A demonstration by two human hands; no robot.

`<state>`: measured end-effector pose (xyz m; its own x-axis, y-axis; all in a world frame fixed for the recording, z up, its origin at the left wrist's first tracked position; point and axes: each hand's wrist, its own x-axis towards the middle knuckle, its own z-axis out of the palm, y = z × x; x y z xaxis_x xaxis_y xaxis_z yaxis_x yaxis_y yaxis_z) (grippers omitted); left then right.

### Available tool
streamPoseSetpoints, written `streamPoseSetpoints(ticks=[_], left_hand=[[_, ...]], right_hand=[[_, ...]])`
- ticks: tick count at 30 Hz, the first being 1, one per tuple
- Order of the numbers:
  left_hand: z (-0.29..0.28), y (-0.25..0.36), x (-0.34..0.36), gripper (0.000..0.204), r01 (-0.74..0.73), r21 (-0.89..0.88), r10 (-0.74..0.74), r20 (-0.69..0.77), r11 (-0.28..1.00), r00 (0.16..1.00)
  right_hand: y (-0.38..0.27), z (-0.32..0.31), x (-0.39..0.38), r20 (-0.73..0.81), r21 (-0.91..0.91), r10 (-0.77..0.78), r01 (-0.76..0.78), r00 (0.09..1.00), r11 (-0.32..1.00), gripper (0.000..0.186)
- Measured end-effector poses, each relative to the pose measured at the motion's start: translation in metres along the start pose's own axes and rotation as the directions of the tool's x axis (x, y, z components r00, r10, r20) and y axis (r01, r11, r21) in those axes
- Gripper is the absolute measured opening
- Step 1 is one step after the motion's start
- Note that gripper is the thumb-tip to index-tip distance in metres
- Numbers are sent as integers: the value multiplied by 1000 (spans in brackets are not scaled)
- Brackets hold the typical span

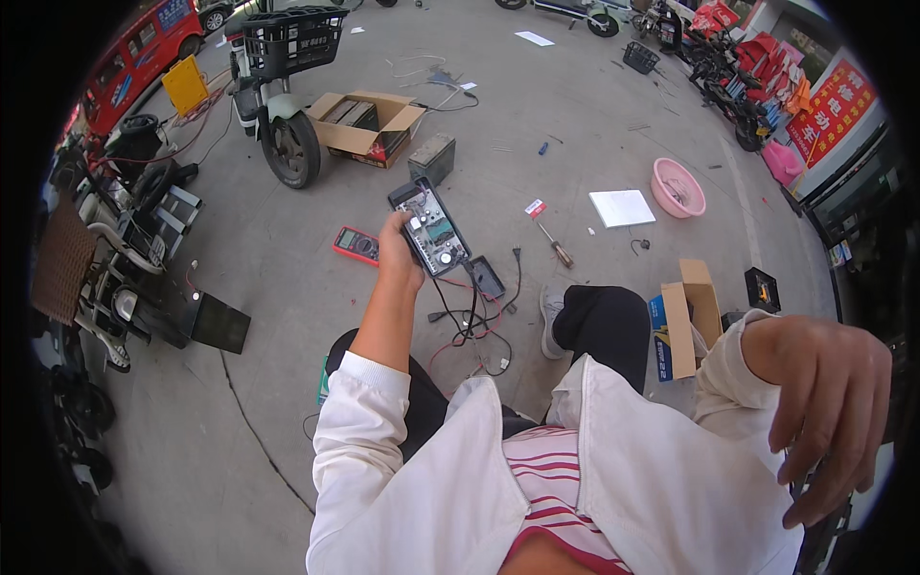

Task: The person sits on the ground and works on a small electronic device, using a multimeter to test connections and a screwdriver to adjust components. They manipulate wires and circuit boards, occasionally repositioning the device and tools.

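My left hand [398, 254] grips an open black case with an exposed circuit board [429, 225], tilted up toward me. Black and red cables [468, 321] trail from it onto the concrete. A small black casing piece [487, 277] is just beside it, and a red multimeter [355, 244] lies to its left. A grey battery-like block [431, 158] stands behind the board. My right hand [829, 402] is raised at the far right, fingers hanging slightly apart with nothing visible in them. A screwdriver [558, 247] lies on the floor right of the board, near a small red-and-white packet [535, 208].
Scooters [287, 149] and a cardboard box [369, 144] are ahead-left; more machines [144, 287] line the left. A white pad [621, 208], pink basin [698, 196] and open box [682, 350] lie right. A shopfront with a red banner [829, 110] borders the right side.
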<state>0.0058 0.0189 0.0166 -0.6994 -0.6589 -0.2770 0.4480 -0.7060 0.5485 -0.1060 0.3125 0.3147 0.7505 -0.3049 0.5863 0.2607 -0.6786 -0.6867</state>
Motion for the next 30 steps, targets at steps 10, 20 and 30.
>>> streamPoseSetpoints(ticks=[10, 20, 30], left_hand=[[6, 2, 11, 30, 12, 127, 7, -145, 992, 989], [15, -12, 41, 34, -16, 173, 45, -165, 985, 985], [24, -18, 54, 37, 21, 160, 8, -176, 987, 984]], right_hand=[[275, -57, -161, -742, 417, 666, -729, 71, 542, 30], [309, -58, -166, -711, 407, 702, -795, 33, 450, 49], [307, -60, -171, -755, 342, 655, -847, 11, 408, 49]])
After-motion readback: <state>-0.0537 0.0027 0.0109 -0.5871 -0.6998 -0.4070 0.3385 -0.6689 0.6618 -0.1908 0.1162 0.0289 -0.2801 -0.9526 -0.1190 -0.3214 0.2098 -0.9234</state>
